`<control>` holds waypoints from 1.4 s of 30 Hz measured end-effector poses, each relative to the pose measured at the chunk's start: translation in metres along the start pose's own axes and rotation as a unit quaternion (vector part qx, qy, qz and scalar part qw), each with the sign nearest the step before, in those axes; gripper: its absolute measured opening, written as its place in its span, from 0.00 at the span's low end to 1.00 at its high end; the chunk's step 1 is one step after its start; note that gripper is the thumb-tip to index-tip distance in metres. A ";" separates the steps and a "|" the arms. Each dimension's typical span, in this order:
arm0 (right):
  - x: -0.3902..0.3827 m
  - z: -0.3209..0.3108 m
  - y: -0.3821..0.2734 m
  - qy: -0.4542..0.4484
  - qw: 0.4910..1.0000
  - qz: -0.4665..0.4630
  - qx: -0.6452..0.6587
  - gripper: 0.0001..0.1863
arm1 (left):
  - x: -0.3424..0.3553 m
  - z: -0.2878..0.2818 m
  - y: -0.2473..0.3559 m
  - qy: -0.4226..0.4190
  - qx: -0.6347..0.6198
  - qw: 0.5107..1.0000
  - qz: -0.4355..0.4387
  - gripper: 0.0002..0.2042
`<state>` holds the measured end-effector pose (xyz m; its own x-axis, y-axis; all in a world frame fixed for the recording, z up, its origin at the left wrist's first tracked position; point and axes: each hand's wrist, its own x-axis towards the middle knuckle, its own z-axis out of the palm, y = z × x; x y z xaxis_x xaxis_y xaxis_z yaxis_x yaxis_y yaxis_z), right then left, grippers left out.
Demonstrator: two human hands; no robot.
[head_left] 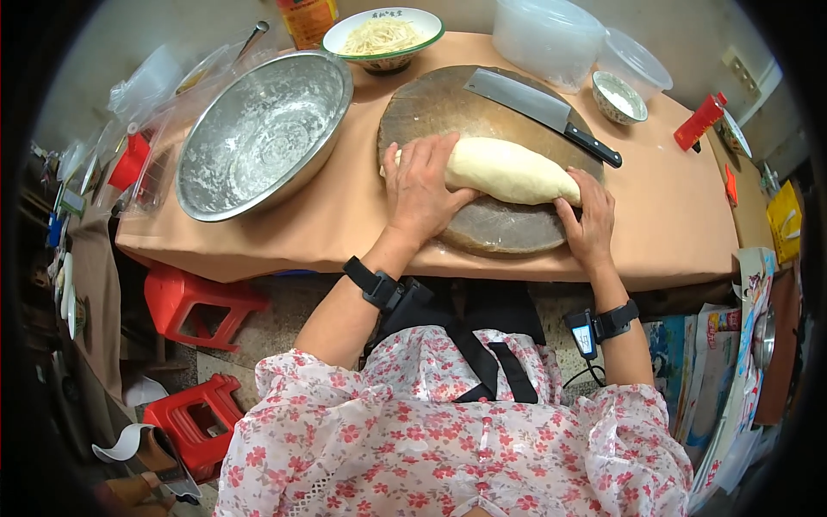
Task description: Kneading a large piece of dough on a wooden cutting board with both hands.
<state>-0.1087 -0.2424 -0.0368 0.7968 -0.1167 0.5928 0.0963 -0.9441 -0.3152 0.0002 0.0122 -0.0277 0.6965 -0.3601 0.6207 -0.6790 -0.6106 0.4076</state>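
A thick, pale log of dough lies across a round wooden cutting board. My left hand wraps over the dough's left end, fingers on top and thumb along the near side. At the tapered right end, my right hand grips the dough between thumb and fingers. Behind the dough a cleaver rests on the board, its black handle pointing right and reaching past the board's edge. The dough's left tip is mostly hidden by my left hand.
Left of the board stands a large flour-dusted metal bowl. Farther back are a bowl of pale shreds, a plastic tub and a small bowl of white powder. A red bottle lies right. Red stools stand below the table.
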 end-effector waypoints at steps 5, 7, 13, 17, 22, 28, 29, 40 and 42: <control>-0.001 -0.001 0.000 0.017 1.000 -0.007 -0.006 0.24 | 0.002 0.000 0.002 0.005 -0.001 1.000 0.007 0.36; -0.001 0.000 -0.001 0.017 1.000 -0.006 -0.004 0.24 | 0.001 0.000 0.001 0.004 0.000 1.000 0.008 0.36; -0.001 0.002 0.001 0.018 1.000 -0.009 -0.002 0.25 | 0.000 0.002 0.000 0.008 0.002 1.000 0.008 0.36; -0.002 0.002 0.001 0.018 1.000 -0.008 -0.003 0.25 | 0.001 0.001 0.001 0.006 0.002 1.000 0.009 0.36; 0.000 -0.001 -0.002 0.014 1.000 -0.004 -0.002 0.25 | 0.002 0.001 0.001 0.007 0.004 1.000 0.019 0.36; 0.001 -0.001 -0.001 0.004 1.000 -0.007 0.003 0.25 | 0.001 0.001 0.000 0.002 0.004 1.000 0.014 0.36; 0.001 -0.001 -0.001 -0.001 1.000 -0.007 0.001 0.26 | 0.001 0.000 0.000 0.000 0.005 1.000 0.013 0.36; 0.000 -0.001 -0.002 0.004 1.000 -0.007 0.005 0.26 | 0.001 0.001 0.001 -0.001 0.016 1.000 0.015 0.36; 0.000 0.000 -0.001 0.006 1.000 -0.010 0.006 0.26 | 0.001 0.001 0.001 0.005 0.014 1.000 0.015 0.36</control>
<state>-0.1090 -0.2416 -0.0366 0.7869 -0.1015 0.6086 0.1197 -0.9425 -0.3120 0.0006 0.0106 -0.0276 0.6739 -0.3704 0.6393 -0.6920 -0.6196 0.3705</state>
